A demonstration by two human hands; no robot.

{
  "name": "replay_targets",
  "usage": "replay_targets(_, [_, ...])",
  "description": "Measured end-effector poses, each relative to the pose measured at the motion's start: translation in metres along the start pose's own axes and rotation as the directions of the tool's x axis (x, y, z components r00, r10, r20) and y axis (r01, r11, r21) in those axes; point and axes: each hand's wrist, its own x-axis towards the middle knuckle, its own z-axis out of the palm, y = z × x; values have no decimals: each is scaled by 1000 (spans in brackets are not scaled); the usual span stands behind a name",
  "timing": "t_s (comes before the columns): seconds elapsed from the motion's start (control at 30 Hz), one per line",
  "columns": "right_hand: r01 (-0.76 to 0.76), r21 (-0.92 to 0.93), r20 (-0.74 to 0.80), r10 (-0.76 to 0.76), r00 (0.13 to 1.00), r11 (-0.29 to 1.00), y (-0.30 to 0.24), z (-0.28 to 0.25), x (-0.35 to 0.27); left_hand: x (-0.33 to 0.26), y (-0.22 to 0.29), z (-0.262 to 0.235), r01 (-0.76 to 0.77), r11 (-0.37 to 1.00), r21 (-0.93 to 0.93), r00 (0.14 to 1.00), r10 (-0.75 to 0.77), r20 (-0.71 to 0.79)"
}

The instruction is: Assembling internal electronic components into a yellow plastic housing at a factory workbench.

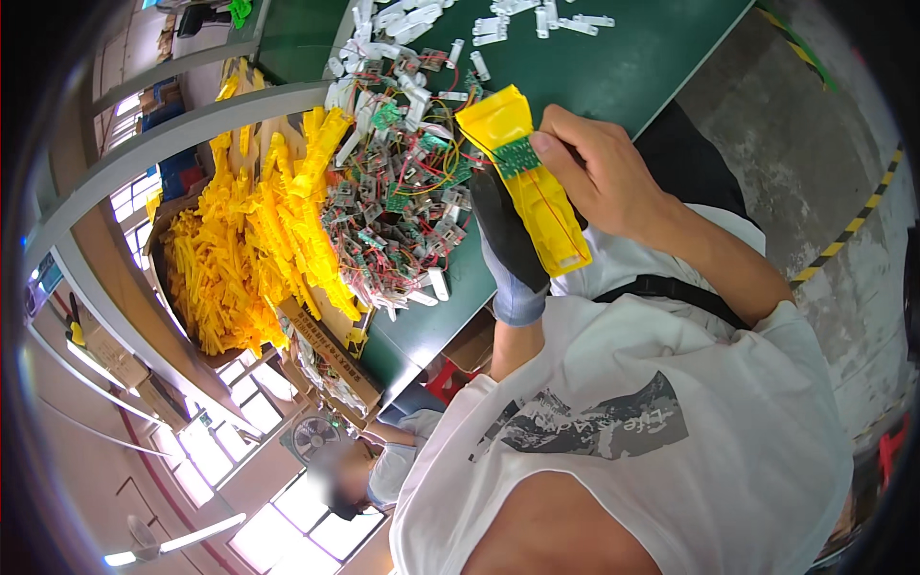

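Fingers of the bare right hand (613, 177) are curled at the far edge of a yellow shell (544, 216), which is pinched there, with the thumb (556, 158) laid against a green board (514, 156) set across it. The shell is held aslant in front of the white shirt (728, 383), its upper end pointed toward eleven o'clock. Along its length a thin red wire is seen. At its near edge, toward eight o'clock, it is met by the dark-gloved left hand (506, 225); those fingers are partly hidden, and whether they are spread or pressed together cannot be told.

Just beside the hands, at nine o'clock from the shell, a heap of wired parts (398, 206) is piled on the green table (613, 62). Beyond it, also at nine, yellow strips (225, 278) are massed. White pieces (541, 19) are scattered at twelve. Between seven and eight, a carton (335, 356) is seen. Farther off, at three, the floor (815, 201) is crossed by striped tape (848, 222). At seven, a co-worker (393, 470) is seen near a fan (314, 436).
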Motion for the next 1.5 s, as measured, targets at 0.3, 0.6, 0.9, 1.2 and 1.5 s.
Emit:
replay_targets(0.3, [64, 52, -40, -62, 997, 997, 10, -8, -1, 3, 1, 16, -129, 889, 439, 991, 106, 76])
replay_targets(0.6, [87, 35, -79, -84, 993, 996, 10, -9, -6, 2, -2, 14, -91, 911, 401, 996, 92, 17])
replay_targets(0.9, [94, -92, -82, -101, 991, 991, 15, -3, -2, 8, -10, 7, -171, 848, 502, 985, 163, 61])
replay_targets(1.2, [83, -137, -68, -93, 993, 987, 13, -5, -4, 5, -7, 9, -61, 953, 297, 998, 62, 6])
replay_targets(1.5, [83, -213, -140, -115, 984, 974, 13, 5, -5, 11, -12, -4, -142, 891, 431, 990, 116, 85])
